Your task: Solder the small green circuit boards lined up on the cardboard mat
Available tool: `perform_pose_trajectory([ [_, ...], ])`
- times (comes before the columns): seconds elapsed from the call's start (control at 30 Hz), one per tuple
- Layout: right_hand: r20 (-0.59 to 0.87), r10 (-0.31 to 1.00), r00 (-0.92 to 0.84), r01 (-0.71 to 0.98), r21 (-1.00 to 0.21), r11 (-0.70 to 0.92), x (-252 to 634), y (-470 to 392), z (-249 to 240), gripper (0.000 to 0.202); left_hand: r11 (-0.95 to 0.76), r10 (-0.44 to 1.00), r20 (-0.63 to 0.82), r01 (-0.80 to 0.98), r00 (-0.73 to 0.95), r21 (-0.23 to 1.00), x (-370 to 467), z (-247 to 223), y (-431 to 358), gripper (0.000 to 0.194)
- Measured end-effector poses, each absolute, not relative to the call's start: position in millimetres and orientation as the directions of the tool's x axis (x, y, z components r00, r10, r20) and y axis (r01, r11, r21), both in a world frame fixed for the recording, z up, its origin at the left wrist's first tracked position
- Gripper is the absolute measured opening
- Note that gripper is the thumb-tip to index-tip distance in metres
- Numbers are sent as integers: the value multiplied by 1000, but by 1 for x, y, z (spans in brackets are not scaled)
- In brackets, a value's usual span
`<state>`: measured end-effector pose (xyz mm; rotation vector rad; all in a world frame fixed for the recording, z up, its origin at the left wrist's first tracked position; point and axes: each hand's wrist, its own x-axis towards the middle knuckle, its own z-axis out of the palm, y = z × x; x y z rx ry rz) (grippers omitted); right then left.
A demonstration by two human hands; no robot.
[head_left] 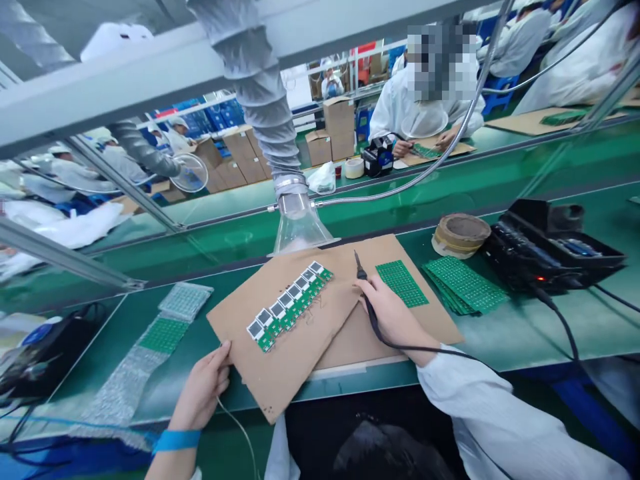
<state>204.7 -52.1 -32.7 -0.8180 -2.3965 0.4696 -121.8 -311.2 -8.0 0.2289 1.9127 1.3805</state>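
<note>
My left hand (203, 387), a blue band on its wrist, pinches the left edge of a tilted cardboard sheet (295, 370). On that sheet lies a slanted row of small green circuit boards with white-framed dark squares (286, 301); thin wires show along its lower side. My right hand (393, 313) is closed around a soldering iron (361, 272), its tip pointing up and away, over the cardboard's right part and apart from the boards. Right of the iron, a green circuit board panel (403, 283) rests on a second cardboard piece (345, 347) partly beneath the first.
More green panels (467, 283) are stacked at right, near a tape roll (461, 235) and a black soldering station (550, 250). Bubble wrap (127, 380) with panels lies left. A clear fume hood (300, 227) hangs behind the cardboard. Opposite, a co-worker (400, 100) sits at another bench.
</note>
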Motion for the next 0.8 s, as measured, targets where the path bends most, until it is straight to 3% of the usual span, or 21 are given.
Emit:
perform_pose_trajectory([
  [0.2, 426, 717, -552, 414, -606, 679, 188, -64, -35, 35, 175, 457, -474, -446, -753, 878, -79, -18, -314, 70],
  [0.4, 523, 677, -518, 329, -608, 722, 195, -69, -32, 22, 32, 441, -443, -479, -781, 877, -39, -21, -278, 72],
  [0.47, 517, 671, -531, 323, -609, 724, 196, -66, -33, 24, 84, 461, -480, -502, -746, 861, -26, -21, -274, 74],
  [0.53, 476, 678, -560, 348, -608, 714, 196, -63, -36, 27, 241, 514, -544, -498, -663, 833, -13, -18, -278, 71],
  [0.67, 369, 716, -593, 416, -621, 664, 199, -58, -42, 32, 633, 679, -692, -283, -244, 721, 0, 2, -293, 64],
  [0.73, 309, 731, -608, 445, -630, 636, 198, -57, -43, 37, 685, 719, -694, -134, -37, 717, -7, 14, -290, 61],
  [0.8, 251, 737, -628, 476, -625, 618, 196, -55, -43, 46, 635, 770, -638, -106, 1, 766, -25, 22, -275, 59],
])
